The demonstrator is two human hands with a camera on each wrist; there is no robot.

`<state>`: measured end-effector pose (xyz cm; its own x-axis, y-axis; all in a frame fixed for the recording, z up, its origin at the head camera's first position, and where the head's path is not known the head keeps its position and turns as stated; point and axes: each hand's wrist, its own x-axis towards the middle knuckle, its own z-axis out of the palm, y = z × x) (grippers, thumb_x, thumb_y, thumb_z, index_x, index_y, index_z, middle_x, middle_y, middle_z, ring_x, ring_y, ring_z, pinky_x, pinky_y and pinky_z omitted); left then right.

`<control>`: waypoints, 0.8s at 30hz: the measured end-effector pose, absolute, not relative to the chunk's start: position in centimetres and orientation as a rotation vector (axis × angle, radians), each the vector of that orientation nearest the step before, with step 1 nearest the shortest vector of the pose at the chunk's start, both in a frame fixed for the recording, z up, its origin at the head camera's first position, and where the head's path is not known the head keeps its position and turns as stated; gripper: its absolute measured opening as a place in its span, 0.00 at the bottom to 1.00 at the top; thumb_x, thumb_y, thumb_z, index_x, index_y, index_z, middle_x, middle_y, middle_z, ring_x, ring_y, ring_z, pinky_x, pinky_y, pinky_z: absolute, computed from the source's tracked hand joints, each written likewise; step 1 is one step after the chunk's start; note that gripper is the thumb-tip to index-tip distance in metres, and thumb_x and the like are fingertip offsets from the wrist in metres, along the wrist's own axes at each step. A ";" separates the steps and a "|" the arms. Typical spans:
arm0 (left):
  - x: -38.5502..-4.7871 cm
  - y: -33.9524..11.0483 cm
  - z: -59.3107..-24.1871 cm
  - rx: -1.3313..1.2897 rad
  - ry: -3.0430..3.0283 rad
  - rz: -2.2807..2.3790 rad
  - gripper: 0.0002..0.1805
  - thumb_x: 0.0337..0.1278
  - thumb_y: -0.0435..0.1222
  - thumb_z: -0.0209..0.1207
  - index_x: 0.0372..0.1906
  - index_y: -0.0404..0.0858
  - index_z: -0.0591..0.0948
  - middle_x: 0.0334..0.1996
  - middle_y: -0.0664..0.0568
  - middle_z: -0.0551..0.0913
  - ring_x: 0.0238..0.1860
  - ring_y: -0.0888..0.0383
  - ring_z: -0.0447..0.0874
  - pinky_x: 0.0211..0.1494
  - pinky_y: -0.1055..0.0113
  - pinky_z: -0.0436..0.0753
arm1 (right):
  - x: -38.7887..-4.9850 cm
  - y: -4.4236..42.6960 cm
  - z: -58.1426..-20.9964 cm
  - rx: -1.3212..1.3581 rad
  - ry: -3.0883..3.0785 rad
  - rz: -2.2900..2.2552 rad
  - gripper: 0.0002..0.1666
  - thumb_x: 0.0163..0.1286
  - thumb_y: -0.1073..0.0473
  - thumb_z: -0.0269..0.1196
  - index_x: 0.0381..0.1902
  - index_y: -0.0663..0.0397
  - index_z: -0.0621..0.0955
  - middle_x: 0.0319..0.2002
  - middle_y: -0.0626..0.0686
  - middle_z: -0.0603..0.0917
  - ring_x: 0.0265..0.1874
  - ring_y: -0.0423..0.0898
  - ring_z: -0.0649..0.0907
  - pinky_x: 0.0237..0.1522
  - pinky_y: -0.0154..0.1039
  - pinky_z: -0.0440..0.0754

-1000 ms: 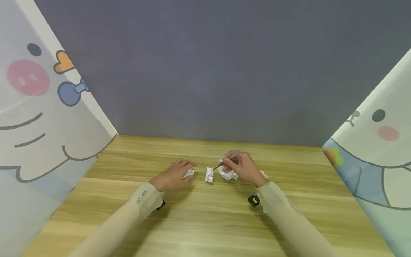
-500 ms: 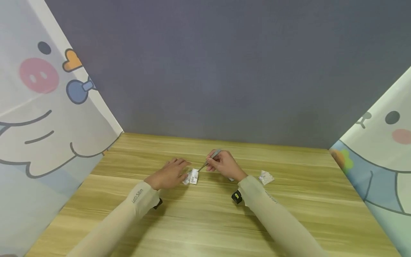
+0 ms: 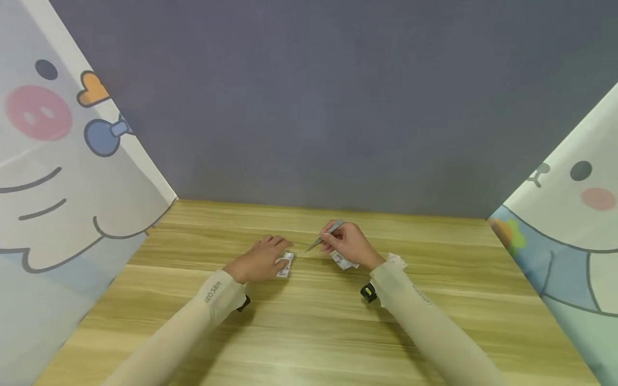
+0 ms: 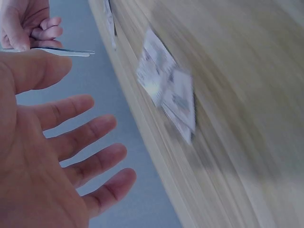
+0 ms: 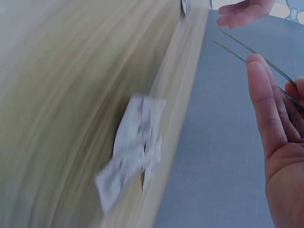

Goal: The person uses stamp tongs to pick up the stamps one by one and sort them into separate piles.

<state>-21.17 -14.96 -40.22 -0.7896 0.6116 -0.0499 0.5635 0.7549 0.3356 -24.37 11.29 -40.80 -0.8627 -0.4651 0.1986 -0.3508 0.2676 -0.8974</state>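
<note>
Head view has three clusters of flat, printed white pieces [image 3: 344, 261] on the wood-grained worktop [image 3: 299, 321] — one by the spread left hand [image 3: 260, 261], two near the right hand [image 3: 351, 244], which pinches one slim pair of metallic tweezers [image 3: 316, 243]. Right-wrist view separates their two tips; head view merges them.

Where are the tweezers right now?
In the head view, the tweezers are in the right hand, tips angled down-left toward the white papers beside the left hand.

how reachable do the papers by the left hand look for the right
Probably yes: the right hand holds tweezers aimed toward those papers, nothing visible between, though the left hand partly overhangs them.
</note>
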 end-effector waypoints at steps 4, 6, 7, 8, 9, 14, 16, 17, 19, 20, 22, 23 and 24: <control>-21.2 -13.4 -40.3 0.963 2.771 0.450 0.26 0.69 0.42 0.50 0.67 0.37 0.66 0.64 0.45 0.66 0.64 0.45 0.60 0.62 0.41 0.59 | -24.0 12.9 -40.9 -0.731 2.461 -1.659 0.11 0.71 0.60 0.57 0.40 0.64 0.80 0.35 0.66 0.83 0.30 0.58 0.85 0.33 0.51 0.82; -21.3 -12.7 -40.5 0.983 2.763 0.430 0.26 0.69 0.42 0.50 0.67 0.37 0.66 0.64 0.45 0.66 0.64 0.44 0.60 0.63 0.41 0.59 | -23.9 13.6 -41.0 -0.720 2.470 -1.663 0.11 0.71 0.61 0.57 0.41 0.66 0.80 0.35 0.67 0.83 0.30 0.58 0.85 0.33 0.52 0.82; -21.4 -12.4 -40.7 0.995 2.761 0.421 0.25 0.69 0.42 0.50 0.67 0.37 0.66 0.64 0.45 0.66 0.64 0.44 0.60 0.63 0.41 0.59 | -23.9 13.9 -41.0 -0.718 2.470 -1.668 0.12 0.71 0.61 0.57 0.41 0.67 0.80 0.35 0.67 0.83 0.30 0.59 0.84 0.33 0.53 0.82; -21.4 -12.1 -40.8 1.006 2.757 0.408 0.25 0.69 0.42 0.50 0.67 0.38 0.66 0.64 0.46 0.66 0.65 0.44 0.60 0.63 0.40 0.58 | -23.8 14.2 -41.0 -0.713 2.478 -1.665 0.12 0.71 0.62 0.57 0.41 0.68 0.80 0.35 0.67 0.83 0.30 0.60 0.84 0.33 0.53 0.82; -21.5 -11.7 -40.9 1.020 2.757 0.394 0.25 0.69 0.42 0.50 0.67 0.38 0.67 0.64 0.46 0.66 0.65 0.44 0.60 0.63 0.40 0.58 | -23.8 14.6 -41.1 -0.702 2.480 -1.670 0.12 0.71 0.62 0.57 0.41 0.69 0.80 0.34 0.67 0.83 0.30 0.60 0.84 0.33 0.54 0.82; -21.7 -10.1 -41.5 1.093 2.740 0.347 0.23 0.70 0.43 0.49 0.65 0.40 0.69 0.63 0.49 0.68 0.65 0.47 0.60 0.64 0.41 0.58 | -23.4 16.3 -41.1 -0.632 2.526 -1.658 0.10 0.70 0.62 0.58 0.38 0.66 0.80 0.33 0.66 0.82 0.30 0.60 0.84 0.33 0.51 0.82; -21.8 -9.4 -41.6 1.123 2.719 0.337 0.22 0.70 0.42 0.49 0.65 0.40 0.70 0.63 0.50 0.69 0.64 0.49 0.61 0.64 0.41 0.58 | -23.2 17.1 -41.2 -0.613 2.551 -1.653 0.09 0.69 0.63 0.59 0.37 0.65 0.81 0.33 0.66 0.82 0.30 0.61 0.84 0.32 0.51 0.82; -21.9 -9.0 -41.6 1.142 2.705 0.336 0.22 0.70 0.42 0.49 0.65 0.40 0.70 0.63 0.50 0.69 0.64 0.49 0.61 0.64 0.41 0.58 | -23.0 17.5 -41.2 -0.606 2.563 -1.649 0.09 0.69 0.63 0.59 0.37 0.65 0.81 0.33 0.66 0.82 0.30 0.61 0.83 0.32 0.51 0.82; -22.0 -8.2 -41.7 1.178 2.677 0.328 0.21 0.70 0.41 0.48 0.64 0.41 0.70 0.63 0.51 0.69 0.64 0.50 0.61 0.63 0.40 0.59 | -22.8 18.3 -41.4 -0.595 2.578 -1.645 0.08 0.69 0.63 0.59 0.36 0.65 0.81 0.34 0.67 0.82 0.29 0.62 0.83 0.32 0.51 0.82; -22.1 -7.8 -41.8 1.195 2.666 0.319 0.21 0.70 0.41 0.48 0.65 0.42 0.71 0.63 0.51 0.69 0.64 0.51 0.61 0.63 0.40 0.59 | -22.7 18.7 -41.5 -0.589 2.589 -1.638 0.08 0.69 0.64 0.59 0.36 0.66 0.81 0.34 0.67 0.82 0.29 0.62 0.83 0.32 0.51 0.82; -22.2 -6.9 -42.0 1.236 2.649 0.305 0.20 0.71 0.40 0.47 0.64 0.43 0.71 0.63 0.52 0.70 0.63 0.51 0.61 0.62 0.40 0.61 | -22.4 19.4 -41.6 -0.572 2.603 -1.625 0.09 0.69 0.64 0.58 0.36 0.67 0.81 0.34 0.67 0.82 0.29 0.62 0.83 0.32 0.51 0.82; -22.3 -6.5 -42.1 1.250 2.643 0.300 0.19 0.72 0.39 0.46 0.64 0.44 0.71 0.63 0.52 0.70 0.63 0.51 0.62 0.62 0.40 0.61 | -22.3 19.8 -41.7 -0.549 2.602 -1.628 0.09 0.69 0.65 0.58 0.37 0.68 0.81 0.34 0.67 0.82 0.29 0.62 0.83 0.32 0.51 0.82; -22.3 -6.1 -42.2 1.259 2.640 0.292 0.19 0.72 0.39 0.45 0.64 0.45 0.72 0.63 0.53 0.70 0.63 0.52 0.62 0.61 0.40 0.61 | -22.1 20.1 -41.7 -0.526 2.603 -1.632 0.09 0.69 0.65 0.58 0.37 0.69 0.81 0.34 0.67 0.82 0.29 0.63 0.83 0.32 0.52 0.82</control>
<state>-22.32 -6.06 -42.16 -0.6165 0.7815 -0.0960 0.7415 0.6173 0.2628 -22.08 20.06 -41.66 -0.9428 -0.2946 0.1560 -0.2688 0.3950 -0.8785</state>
